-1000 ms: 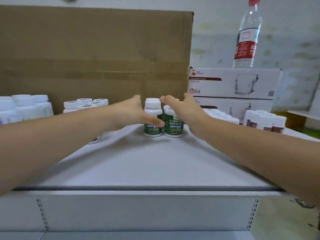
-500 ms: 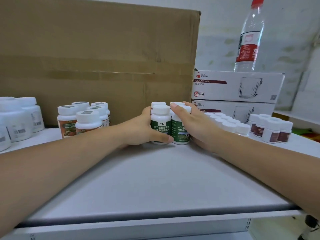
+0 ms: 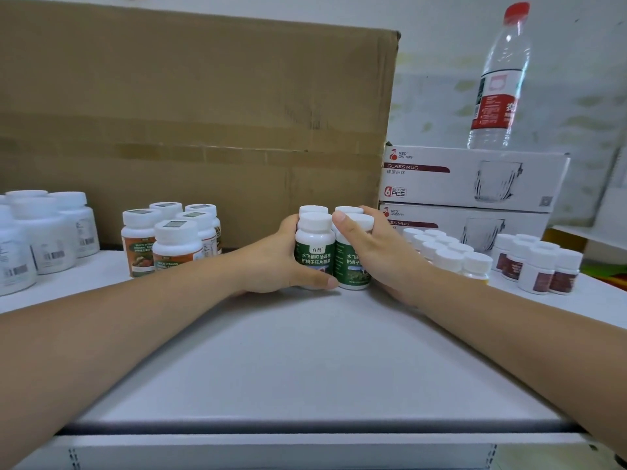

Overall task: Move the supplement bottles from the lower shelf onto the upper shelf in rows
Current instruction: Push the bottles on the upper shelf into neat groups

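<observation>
Single wide-angle view from a camera worn on the person's head. It sits only a little above the white shelf (image 3: 305, 368) and faces forward and slightly down along its surface. Both forearms enter from the bottom corners, large and close to the lens. The left hand (image 3: 271, 262) and right hand (image 3: 376, 259) meet round the green-labelled bottles (image 3: 315, 256) at the centre. A cardboard box (image 3: 190, 130) closes off the back. Straight lines seem to bow near the frame edges, probably from the lens.
</observation>
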Demonstrator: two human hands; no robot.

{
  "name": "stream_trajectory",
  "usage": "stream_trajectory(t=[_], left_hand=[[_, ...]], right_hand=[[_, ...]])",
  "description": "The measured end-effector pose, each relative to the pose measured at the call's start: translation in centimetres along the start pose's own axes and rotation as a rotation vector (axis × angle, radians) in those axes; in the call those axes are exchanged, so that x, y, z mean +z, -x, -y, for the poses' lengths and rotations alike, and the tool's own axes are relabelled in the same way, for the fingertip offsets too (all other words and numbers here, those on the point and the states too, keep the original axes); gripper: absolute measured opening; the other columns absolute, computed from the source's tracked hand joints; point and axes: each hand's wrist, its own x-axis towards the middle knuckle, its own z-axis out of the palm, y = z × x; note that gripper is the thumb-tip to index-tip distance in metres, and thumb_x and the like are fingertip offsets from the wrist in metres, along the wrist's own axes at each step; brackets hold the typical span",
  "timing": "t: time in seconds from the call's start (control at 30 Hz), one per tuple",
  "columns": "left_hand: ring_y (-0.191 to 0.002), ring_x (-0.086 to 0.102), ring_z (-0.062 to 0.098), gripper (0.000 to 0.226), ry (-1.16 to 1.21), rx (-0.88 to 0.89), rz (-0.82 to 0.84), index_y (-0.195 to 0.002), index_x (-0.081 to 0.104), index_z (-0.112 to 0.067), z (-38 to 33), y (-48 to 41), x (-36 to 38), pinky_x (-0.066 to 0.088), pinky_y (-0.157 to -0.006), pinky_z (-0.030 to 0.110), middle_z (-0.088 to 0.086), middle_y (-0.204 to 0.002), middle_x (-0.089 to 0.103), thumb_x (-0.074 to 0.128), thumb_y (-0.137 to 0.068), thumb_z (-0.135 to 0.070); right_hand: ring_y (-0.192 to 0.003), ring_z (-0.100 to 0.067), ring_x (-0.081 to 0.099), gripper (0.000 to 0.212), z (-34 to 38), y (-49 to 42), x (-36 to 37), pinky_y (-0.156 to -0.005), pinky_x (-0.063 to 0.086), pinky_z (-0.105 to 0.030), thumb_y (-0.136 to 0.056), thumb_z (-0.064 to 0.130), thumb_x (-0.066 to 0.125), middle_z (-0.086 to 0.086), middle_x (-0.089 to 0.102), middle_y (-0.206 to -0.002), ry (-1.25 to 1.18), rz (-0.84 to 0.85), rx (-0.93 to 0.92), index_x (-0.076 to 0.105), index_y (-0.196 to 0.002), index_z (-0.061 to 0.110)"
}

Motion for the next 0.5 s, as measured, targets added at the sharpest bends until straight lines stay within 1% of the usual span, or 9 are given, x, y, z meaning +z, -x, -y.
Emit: stream_trajectory(t=[0.07, 0.13, 0.17, 0.23, 0.3, 0.33, 0.4, 0.43, 0.5], left_hand=[[-0.113, 0.053, -0.005, 0.109, -0.013, -0.023, -0.001, -0.149, 0.014, -0.03, 0.0, 0.1, -0.1, 0.044, -0.091, 0.016, -0.023, -0.125, 0.051, 0.086, -0.069, -0.033], [-0.117, 0.054, 0.001, 0.112, -0.035, -0.06, -0.015, -0.148, 0.017, -0.028, -0.2, 0.3, -0.4, 0.045, -0.097, 0.022, -0.02, -0.127, 0.054, 0.089, -0.063, -0.039], [-0.12, 0.053, 0.005, 0.119, -0.049, -0.082, -0.036, -0.149, 0.015, -0.026, -0.5, 0.5, -0.5, 0.044, -0.1, 0.025, -0.018, -0.132, 0.053, 0.089, -0.058, -0.046], [-0.13, 0.045, 0.011, 0.138, -0.117, -0.127, -0.098, -0.153, 0.003, -0.021, -1.5, 1.1, -1.0, 0.04, -0.104, 0.028, -0.012, -0.147, 0.041, 0.087, -0.049, -0.056], [-0.134, 0.038, 0.013, 0.135, -0.193, -0.132, -0.153, -0.153, -0.001, -0.017, -3.0, 1.8, -1.6, 0.036, -0.106, 0.029, -0.004, -0.155, 0.032, 0.086, -0.056, -0.052], [-0.133, 0.038, 0.012, 0.13, -0.223, -0.121, -0.161, -0.153, 0.002, -0.017, -3.8, 2.4, -2.1, 0.036, -0.107, 0.03, -0.002, -0.155, 0.031, 0.086, -0.06, -0.049], [-0.136, 0.036, 0.011, 0.125, -0.26, -0.079, -0.155, -0.153, 0.006, -0.019, -5.5, 3.9, -3.4, 0.033, -0.112, 0.033, -0.003, -0.158, 0.027, 0.087, -0.061, -0.047], [-0.14, 0.032, 0.01, 0.127, -0.27, -0.056, -0.159, -0.154, 0.006, -0.02, -6.2, 4.9, -4.3, 0.031, -0.115, 0.033, -0.004, -0.16, 0.024, 0.087, -0.06, -0.048], [-0.141, 0.03, 0.007, 0.128, -0.283, -0.02, -0.199, -0.155, 0.007, -0.023, -7.1, 7.2, -6.5, 0.028, -0.115, 0.029, -0.007, -0.16, 0.024, 0.087, -0.058, -0.048]], right_hand=[[-0.111, -0.016, 0.063, 0.086, 0.1, 0.1, 0.0, -0.095, 0.052, -0.04, -0.069, 0.074, 0.065, 0.0, 0.062, -0.126, 0.04, -0.004, 0.002, 0.044, -0.133, 0.021], [-0.123, -0.017, 0.052, 0.084, 0.3, -0.1, -0.2, -0.1, 0.043, -0.034, -0.083, 0.066, 0.058, 0.0, 0.05, -0.139, 0.116, -0.05, 0.01, 0.03, -0.145, 0.018], [-0.132, -0.019, 0.044, 0.091, 0.6, -0.1, -0.3, -0.107, 0.038, -0.036, -0.083, 0.068, 0.055, 0.0, 0.042, -0.148, 0.151, -0.097, 0.01, 0.023, -0.15, 0.016], [-0.139, -0.02, 0.037, 0.101, 1.6, 0.3, -0.4, -0.114, 0.032, -0.044, -0.07, 0.078, 0.053, 0.0, 0.039, -0.152, 0.143, -0.163, -0.073, 0.028, -0.149, 0.019], [-0.14, -0.017, 0.037, 0.099, 2.6, 0.7, -0.7, -0.115, 0.031, -0.045, -0.068, 0.077, 0.047, 0.001, 0.04, -0.151, 0.155, -0.193, -0.173, 0.032, -0.147, 0.02], [-0.143, -0.015, 0.032, 0.093, 3.1, 1.0, -0.8, -0.117, 0.028, -0.044, -0.075, 0.073, 0.046, 0.001, 0.036, -0.154, 0.181, -0.186, -0.22, 0.029, -0.15, 0.019], [-0.147, -0.011, 0.023, 0.075, 4.4, 2.0, -0.8, -0.12, 0.022, -0.04, -0.092, 0.053, 0.045, 0.001, 0.026, -0.16, 0.212, -0.188, -0.32, 0.021, -0.153, 0.017], [-0.147, -0.01, 0.02, 0.069, 5.0, 2.4, -0.7, -0.121, 0.02, -0.039, -0.096, 0.045, 0.044, 0.002, 0.023, -0.161, 0.227, -0.184, -0.354, 0.019, -0.154, 0.017], [-0.147, -0.01, 0.02, 0.066, 6.3, 3.4, -0.2, -0.121, 0.021, -0.04, -0.097, 0.04, 0.043, 0.003, 0.021, -0.162, 0.251, -0.132, -0.392, 0.018, -0.155, 0.018]])
